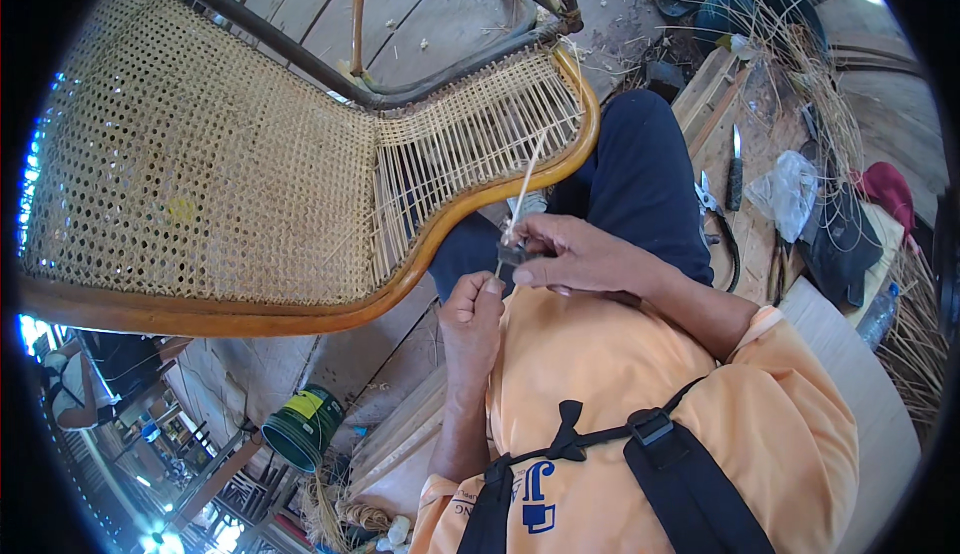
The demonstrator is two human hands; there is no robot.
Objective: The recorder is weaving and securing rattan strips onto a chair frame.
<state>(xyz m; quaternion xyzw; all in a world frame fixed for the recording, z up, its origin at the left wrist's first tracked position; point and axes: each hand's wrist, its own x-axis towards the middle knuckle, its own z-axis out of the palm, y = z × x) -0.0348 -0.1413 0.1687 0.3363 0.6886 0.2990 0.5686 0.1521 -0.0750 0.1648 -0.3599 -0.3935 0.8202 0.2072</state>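
A pale cane strand runs from the woven chair down to my hands, held in front of my body. My left hand is closed, its thumb and forefinger pinching the strand's lower part. My right hand is closed around the strand just above, with a small dark object at its fingertips; its kind is too blurred to tell. Beyond them lies the chair's cane webbing, closely woven on the left. The narrower section on the right has open parallel strands. A curved orange-brown frame borders it.
To my right, a knife, pliers and a clear plastic bag lie on a wooden surface. Loose cane strands trail from a dark bucket at the far right. A green bucket stands at lower left.
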